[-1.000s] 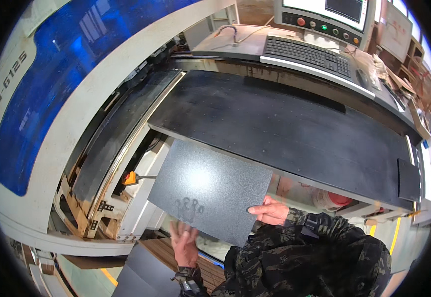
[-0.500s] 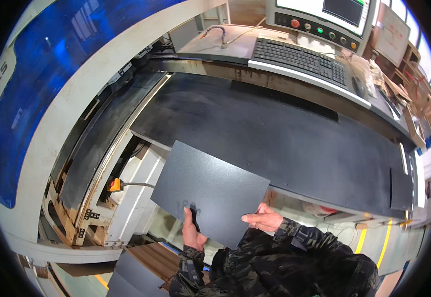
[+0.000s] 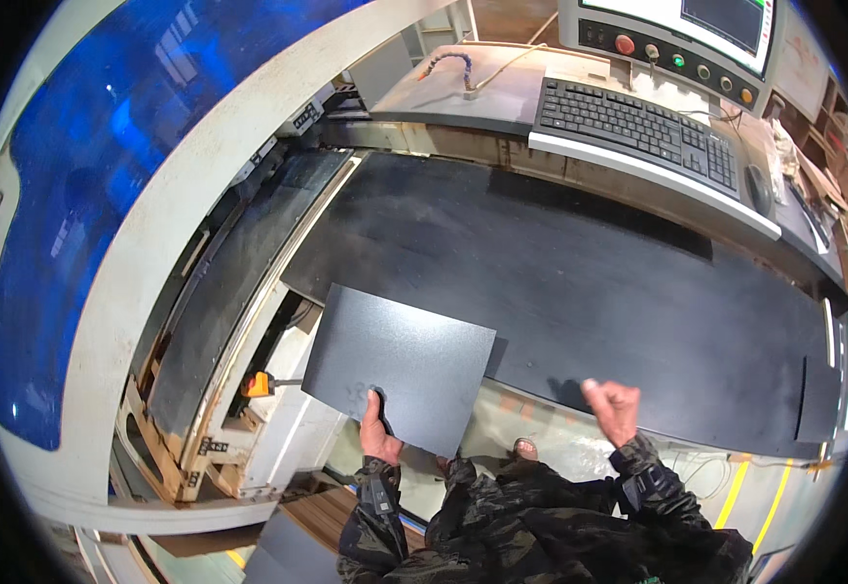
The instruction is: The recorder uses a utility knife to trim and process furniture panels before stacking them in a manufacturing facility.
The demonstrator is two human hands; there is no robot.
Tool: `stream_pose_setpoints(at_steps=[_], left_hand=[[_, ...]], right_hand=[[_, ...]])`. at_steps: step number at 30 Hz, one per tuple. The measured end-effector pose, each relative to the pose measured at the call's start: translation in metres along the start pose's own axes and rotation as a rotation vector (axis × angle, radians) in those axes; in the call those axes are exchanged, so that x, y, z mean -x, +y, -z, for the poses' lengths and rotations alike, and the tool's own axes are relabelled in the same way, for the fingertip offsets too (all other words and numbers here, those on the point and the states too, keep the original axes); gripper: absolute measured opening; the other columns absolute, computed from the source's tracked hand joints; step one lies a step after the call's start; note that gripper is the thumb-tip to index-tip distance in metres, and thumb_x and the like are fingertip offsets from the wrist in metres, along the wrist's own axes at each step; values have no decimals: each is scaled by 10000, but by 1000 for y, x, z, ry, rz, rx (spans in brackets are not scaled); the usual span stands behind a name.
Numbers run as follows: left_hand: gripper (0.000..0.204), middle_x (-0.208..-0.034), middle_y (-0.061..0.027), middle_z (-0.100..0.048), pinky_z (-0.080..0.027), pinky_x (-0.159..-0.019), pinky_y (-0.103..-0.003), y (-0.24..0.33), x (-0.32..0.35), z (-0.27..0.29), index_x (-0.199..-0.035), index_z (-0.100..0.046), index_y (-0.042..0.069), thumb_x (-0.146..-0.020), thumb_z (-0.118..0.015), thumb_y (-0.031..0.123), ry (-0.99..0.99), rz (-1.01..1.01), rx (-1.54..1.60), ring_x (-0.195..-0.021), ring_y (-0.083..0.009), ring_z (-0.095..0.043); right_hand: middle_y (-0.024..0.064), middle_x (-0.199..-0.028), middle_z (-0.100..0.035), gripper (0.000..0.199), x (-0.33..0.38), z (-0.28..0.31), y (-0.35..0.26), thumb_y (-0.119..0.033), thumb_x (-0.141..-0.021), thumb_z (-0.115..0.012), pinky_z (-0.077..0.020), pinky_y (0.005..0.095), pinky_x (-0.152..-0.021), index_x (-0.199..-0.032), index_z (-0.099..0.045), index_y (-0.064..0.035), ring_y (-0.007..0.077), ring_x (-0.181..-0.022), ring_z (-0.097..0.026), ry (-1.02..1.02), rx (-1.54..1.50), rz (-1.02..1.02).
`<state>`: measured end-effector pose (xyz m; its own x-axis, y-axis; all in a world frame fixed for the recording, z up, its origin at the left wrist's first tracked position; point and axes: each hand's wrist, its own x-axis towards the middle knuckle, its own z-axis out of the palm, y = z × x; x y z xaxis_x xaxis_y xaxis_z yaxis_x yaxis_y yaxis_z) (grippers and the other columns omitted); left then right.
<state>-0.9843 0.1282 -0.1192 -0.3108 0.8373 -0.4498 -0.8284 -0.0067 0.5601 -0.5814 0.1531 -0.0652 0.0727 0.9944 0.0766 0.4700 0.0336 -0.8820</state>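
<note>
Our left hand (image 3: 380, 442) grips a flat grey rectangular panel (image 3: 405, 352); our right hand (image 3: 616, 411), apart, is loosely clenched.

The left hand (image 3: 380, 440) grips the near edge of the grey board (image 3: 400, 355), its thumb (image 3: 373, 407) flat on the top face, the other fingers hidden underneath. The left forearm (image 3: 373, 526) rises from below the board. Right of the board and well apart from it, the right hand (image 3: 616, 409) is loosely curled, its forearm (image 3: 665, 496) slanting up leftward to the wrist.
</note>
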Motion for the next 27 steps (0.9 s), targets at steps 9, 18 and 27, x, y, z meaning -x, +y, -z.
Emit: stream_pose_setpoints(at_steps=[9, 18, 27], left_hand=[[482, -1321, -102, -577, -474, -1013, -440, 34, -77, 11, -1324, -522, 26, -974, -602, 347, -67, 117, -56, -1176, -279, -572], [534, -1356, -83, -567, -403, -1078, -469, 42, -100, 16, -1354, -515, 61, -961, -604, 411, -163, 240, 90, -1229, -285, -528], [587, -1394, -73, -530, -414, -1064, -451, 47, -103, 19, -1378, -497, 74, -960, -572, 481, -299, 41, -365, -1238, -274, -512]], right_hand=[[177, -1259, -533, 348, 2, -24, 20, -99, -838, -643, -390, 477, -998, -1175, -602, -25, 402, -1158, -465, 453, 579, 225], [112, -994, -627, 142, -7, -24, 13, -64, -807, -709, -450, 438, -889, -941, -666, -50, 341, -1016, -549, 624, 567, 317], [131, -1282, -576, 445, -18, 25, -128, -81, -892, -680, -503, 323, -955, -1321, -568, -45, 209, -1108, -609, 149, -287, 295]])
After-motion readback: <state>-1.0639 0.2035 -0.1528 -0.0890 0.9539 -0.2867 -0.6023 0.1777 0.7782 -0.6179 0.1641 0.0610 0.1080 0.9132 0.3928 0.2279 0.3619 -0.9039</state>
